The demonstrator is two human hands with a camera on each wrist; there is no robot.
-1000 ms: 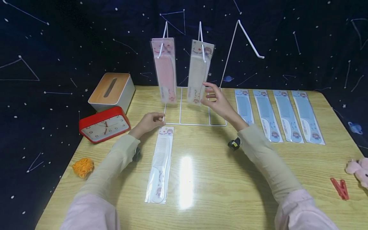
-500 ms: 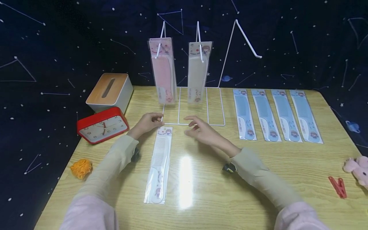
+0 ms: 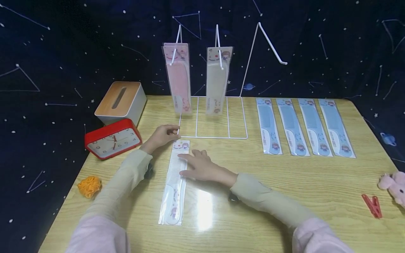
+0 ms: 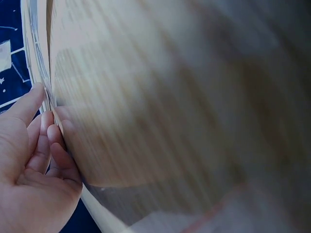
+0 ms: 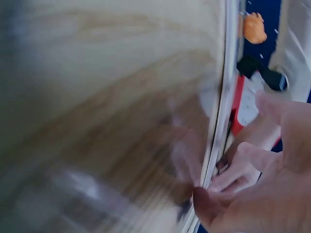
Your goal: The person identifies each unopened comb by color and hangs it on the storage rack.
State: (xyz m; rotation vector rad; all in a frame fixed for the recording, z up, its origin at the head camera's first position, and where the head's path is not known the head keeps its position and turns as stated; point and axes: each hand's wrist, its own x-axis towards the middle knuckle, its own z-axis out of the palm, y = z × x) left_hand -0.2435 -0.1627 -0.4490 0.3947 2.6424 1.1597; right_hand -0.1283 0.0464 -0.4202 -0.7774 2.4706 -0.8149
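Head view: two combs hang; my right hand (image 3: pixel 202 168) presses spread fingers on the white comb (image 3: pixel 175 182), four blue combs (image 3: pixel 303 126) left.

I see a wood-grain table (image 3: pixel 284 196) with a glossy finish that throws back a bright patch of light. The white comb (image 3: pixel 175 182) lies sealed in a clear, shiny plastic sleeve, as do the four blue combs (image 3: pixel 303 126). The stand (image 3: pixel 218 105) looks like thin white-coated wire. The clock (image 3: pixel 112 138) has a smooth red plastic case, the tissue box (image 3: pixel 121 100) a matt wooden lid. The sleeves (image 3: pixel 126 179) look like soft cloth.
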